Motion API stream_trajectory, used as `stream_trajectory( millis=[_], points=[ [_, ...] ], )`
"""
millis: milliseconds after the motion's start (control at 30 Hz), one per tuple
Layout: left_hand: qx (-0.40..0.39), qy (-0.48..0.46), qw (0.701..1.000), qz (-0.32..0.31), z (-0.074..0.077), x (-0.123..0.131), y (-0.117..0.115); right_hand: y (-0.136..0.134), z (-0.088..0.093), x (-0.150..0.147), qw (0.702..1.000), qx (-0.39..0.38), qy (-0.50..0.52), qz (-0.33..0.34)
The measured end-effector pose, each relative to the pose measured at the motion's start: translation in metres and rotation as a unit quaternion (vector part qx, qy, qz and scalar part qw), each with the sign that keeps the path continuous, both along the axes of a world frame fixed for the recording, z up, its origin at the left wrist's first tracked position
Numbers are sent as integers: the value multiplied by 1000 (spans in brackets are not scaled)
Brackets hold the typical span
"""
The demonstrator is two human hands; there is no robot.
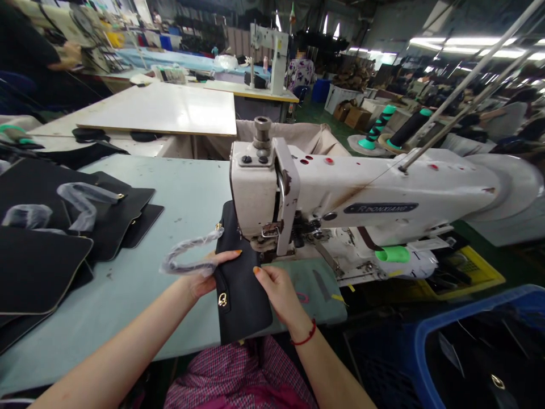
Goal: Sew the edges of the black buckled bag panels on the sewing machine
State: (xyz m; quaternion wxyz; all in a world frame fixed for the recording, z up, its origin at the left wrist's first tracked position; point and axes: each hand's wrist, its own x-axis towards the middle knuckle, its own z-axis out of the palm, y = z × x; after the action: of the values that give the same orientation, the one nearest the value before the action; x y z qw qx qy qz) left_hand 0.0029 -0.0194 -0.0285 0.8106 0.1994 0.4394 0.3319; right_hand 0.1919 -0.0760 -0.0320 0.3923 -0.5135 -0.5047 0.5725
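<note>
A black leather-like piece (244, 289) with gold rings lies under the head of a white sewing machine (361, 184). My left hand (208, 275) grips its left edge, fingers stretched over the top, beside a plastic-wrapped handle (183, 255) that loops out to the left. On the right edge, my right hand (276, 287) pinches the same piece between thumb and curled fingers. The needle area is partly hidden by the machine head.
Stacked black pieces (38, 261) with wrapped handles cover the left of the pale green table (140, 307). A blue basket (419, 346) holding black pieces stands at lower right, near a yellow crate (481, 278). Thread cones (381, 128) rise behind the machine. Other people sit farther back.
</note>
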Motion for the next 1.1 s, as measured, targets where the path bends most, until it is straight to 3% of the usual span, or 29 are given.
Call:
stream_trajectory(
  millis=[200, 767, 1100],
  points=[
    [-3, 5, 1000, 11, 7, 3, 1, 3, -1, 2, 1000, 5, -6, 5],
    [24, -1, 1000, 17, 4, -1, 16, 18, -2, 0, 999, 17, -32, 7],
    [32, 23, 999, 16, 9, -1, 12, 12, 18, 9, 986, 68, -148, 32]
  ],
)
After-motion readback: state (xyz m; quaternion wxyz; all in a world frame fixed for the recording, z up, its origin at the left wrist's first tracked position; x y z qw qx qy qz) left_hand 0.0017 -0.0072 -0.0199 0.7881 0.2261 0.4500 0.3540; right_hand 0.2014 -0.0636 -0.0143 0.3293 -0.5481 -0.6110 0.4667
